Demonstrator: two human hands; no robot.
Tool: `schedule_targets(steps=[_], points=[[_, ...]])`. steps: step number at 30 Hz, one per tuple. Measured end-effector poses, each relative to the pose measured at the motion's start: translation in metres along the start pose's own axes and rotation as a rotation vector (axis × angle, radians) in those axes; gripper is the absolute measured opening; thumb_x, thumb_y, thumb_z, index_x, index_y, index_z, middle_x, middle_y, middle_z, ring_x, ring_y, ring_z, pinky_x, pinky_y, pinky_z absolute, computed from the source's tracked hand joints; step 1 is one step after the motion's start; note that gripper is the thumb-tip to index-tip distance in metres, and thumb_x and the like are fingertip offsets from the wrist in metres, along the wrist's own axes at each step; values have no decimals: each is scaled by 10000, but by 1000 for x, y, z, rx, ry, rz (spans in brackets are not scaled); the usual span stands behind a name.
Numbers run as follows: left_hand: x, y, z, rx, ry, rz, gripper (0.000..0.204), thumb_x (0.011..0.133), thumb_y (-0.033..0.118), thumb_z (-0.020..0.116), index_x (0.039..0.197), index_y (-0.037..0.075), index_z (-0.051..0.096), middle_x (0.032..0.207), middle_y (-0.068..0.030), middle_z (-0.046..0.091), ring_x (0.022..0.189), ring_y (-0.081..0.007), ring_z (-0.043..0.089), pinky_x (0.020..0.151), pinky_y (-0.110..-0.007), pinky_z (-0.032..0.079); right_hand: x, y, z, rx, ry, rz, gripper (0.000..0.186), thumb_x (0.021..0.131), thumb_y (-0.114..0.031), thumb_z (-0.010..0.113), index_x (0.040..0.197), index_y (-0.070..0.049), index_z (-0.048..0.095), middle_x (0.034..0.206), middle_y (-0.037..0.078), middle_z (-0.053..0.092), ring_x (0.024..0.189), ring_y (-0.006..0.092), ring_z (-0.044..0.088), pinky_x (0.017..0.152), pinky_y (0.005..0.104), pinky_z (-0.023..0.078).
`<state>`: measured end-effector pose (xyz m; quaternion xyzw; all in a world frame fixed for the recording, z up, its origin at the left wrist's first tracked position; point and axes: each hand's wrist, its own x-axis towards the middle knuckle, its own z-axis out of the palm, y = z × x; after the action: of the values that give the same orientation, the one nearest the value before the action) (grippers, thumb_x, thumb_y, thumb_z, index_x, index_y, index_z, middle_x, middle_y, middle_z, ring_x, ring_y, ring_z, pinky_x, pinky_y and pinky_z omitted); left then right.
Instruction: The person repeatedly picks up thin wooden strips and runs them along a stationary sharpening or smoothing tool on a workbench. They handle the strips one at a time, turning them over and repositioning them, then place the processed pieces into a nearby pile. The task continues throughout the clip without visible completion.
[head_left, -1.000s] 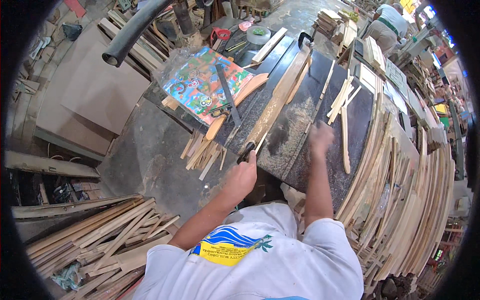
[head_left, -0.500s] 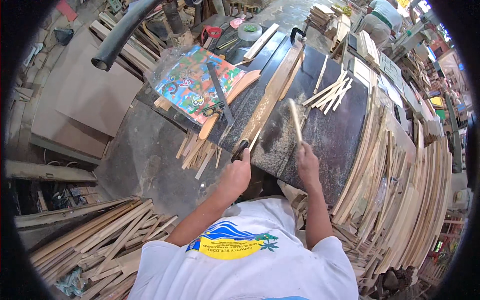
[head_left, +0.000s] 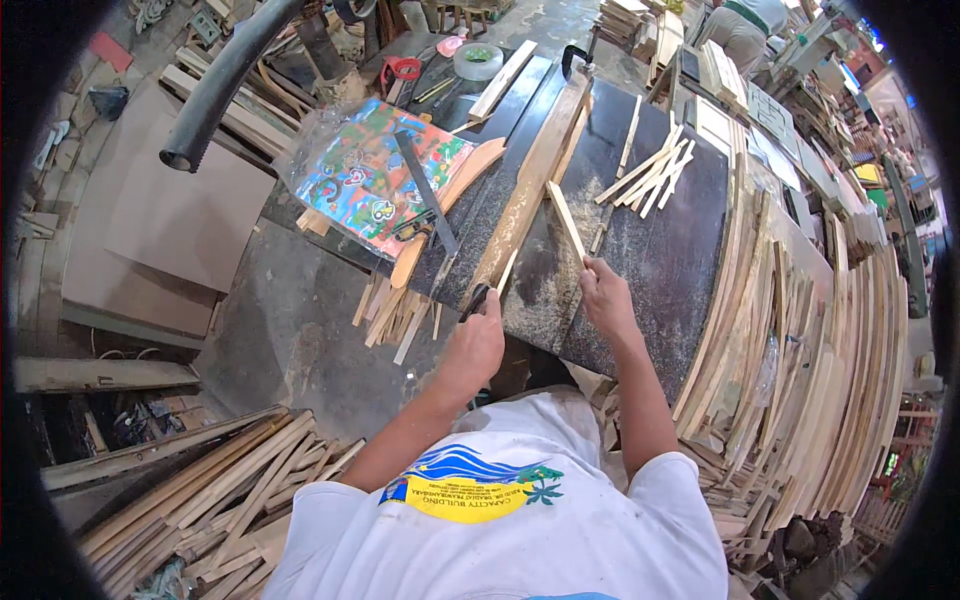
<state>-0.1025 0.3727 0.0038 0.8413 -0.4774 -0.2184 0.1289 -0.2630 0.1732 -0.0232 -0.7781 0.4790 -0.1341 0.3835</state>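
My right hand (head_left: 605,300) is closed around the near end of a thin wooden strip (head_left: 566,222), which points away from me over the dark table top (head_left: 650,300). The strip's far tip is close to the right edge of a long wooden board (head_left: 530,190). At the board's near end, my left hand (head_left: 474,348) is closed on a black handle-like piece (head_left: 476,302), mostly covered by the fingers. Just beside that hand, a short pale strip (head_left: 508,270) lies along the board. A black clamp (head_left: 574,60) grips the board's far end.
Several thin sticks (head_left: 655,175) lie on the table's right side amid sawdust. A metal ruler (head_left: 425,190) rests on a colourful plastic-wrapped sheet (head_left: 370,180) at the left. Stacked wood strips (head_left: 800,400) line the right. A dark pipe (head_left: 225,90) juts in at upper left.
The strip in my right hand has swung down and left, its tip now near the board. My left hand stays at the board's near end. The view has shifted slightly.
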Motion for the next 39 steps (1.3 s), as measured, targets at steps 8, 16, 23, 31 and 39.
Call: schedule_targets(steps=[8,16,23,31,39], points=[[52,-2,16,22,61,86,575,958,51,535,1493,-112,402,864,-305,735,808,-472,749,707,-571,603,52,9,-2,-27,52,-87,382,1045,-254,552,1336,-23,641,834,250,692,783,388,716,754,460,541],[57,10,4,74,-8,-1,577,968,55,522,1513,-94,398,900,-299,742,873,-466,756,769,-559,610,10,-12,-6,-54,-13,-72,364,1036,-268,534,1299,-47,655,960,317,706,938,496,703,824,542,546],[89,22,5,33,15,-7,542,996,67,481,1506,-101,407,893,-304,740,878,-464,756,768,-552,605,49,7,-5,-35,47,-85,348,1039,-262,547,1271,-31,665,868,269,681,804,382,715,766,449,539],[107,21,8,-22,80,41,508,999,62,459,1473,-119,441,901,-323,735,856,-466,753,753,-556,600,40,0,-5,6,18,-89,340,1024,-253,564,1263,-37,672,894,282,704,856,451,709,776,502,541],[141,36,1,-80,110,44,449,1001,58,448,1415,-109,491,892,-366,702,899,-524,718,807,-594,572,60,0,-14,-29,19,-31,387,1011,-276,570,1322,-64,662,980,326,712,973,485,709,863,533,544]])
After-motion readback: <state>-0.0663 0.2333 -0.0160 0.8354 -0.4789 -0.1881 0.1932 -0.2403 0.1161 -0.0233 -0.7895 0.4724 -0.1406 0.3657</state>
